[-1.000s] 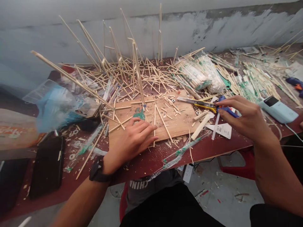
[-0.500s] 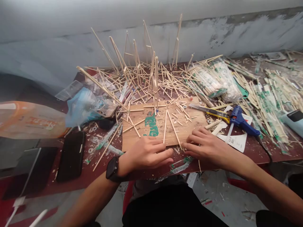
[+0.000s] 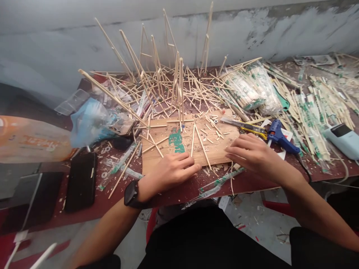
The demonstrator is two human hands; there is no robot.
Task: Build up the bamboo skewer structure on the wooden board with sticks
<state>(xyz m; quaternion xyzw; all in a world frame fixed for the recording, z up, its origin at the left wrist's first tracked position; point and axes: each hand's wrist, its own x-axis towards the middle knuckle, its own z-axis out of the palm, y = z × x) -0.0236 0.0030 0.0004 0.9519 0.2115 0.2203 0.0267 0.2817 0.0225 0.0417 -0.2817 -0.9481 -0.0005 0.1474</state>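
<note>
Currently, any grasp by the left hand (image 3: 172, 170) or right hand (image 3: 254, 153) cannot be determined. Rightward, space is obstructed by a utility knife (image 3: 246, 127) and glue gun (image 3: 281, 137). On the board (image 3: 153, 164) between, two sticks (image 3: 202, 147) are pointed lengthwise away, far ends converging.

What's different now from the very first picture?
The right hand has left the blue glue gun it was touching and moved left, to the right end of the wooden board. The left hand has drawn back, uncovering more of the green patch. The yellow knife and the upside-down V of sticks stayed put.
</note>
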